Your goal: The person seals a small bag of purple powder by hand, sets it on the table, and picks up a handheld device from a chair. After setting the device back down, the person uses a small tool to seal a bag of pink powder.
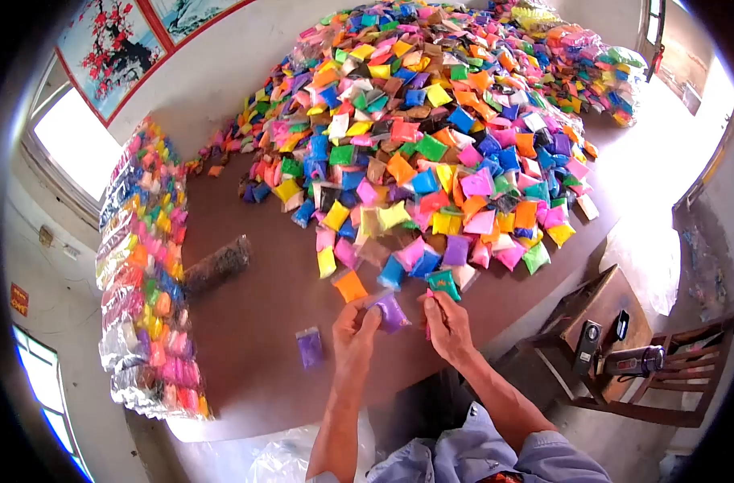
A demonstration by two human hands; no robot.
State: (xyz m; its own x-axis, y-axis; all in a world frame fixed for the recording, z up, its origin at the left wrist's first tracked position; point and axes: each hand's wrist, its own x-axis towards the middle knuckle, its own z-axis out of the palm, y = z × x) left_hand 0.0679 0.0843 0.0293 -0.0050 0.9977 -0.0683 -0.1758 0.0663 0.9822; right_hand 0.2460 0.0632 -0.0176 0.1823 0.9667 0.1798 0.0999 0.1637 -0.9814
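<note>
Between the thumb and fingers of my left hand [356,332] is a small purple packet [393,312], held near the front of the brown table [258,338]. My right hand [451,328] is closed in a pinch on a thin pink item [429,315], too small and narrow to make out its kind. Just beyond the right fingertips lies a green packet [444,283]. An orange packet [350,286] rests beyond my left hand, and another purple packet [310,348] lies by itself to the left.
A large heap of colourful packets [431,153] covers the table's far side. Clear bags of packets [150,282] are stacked along the left edge, beside a dark plastic-wrapped roll [219,264]. At the right, a wooden stool [604,322] and a chair [693,370] hold a flask [634,361].
</note>
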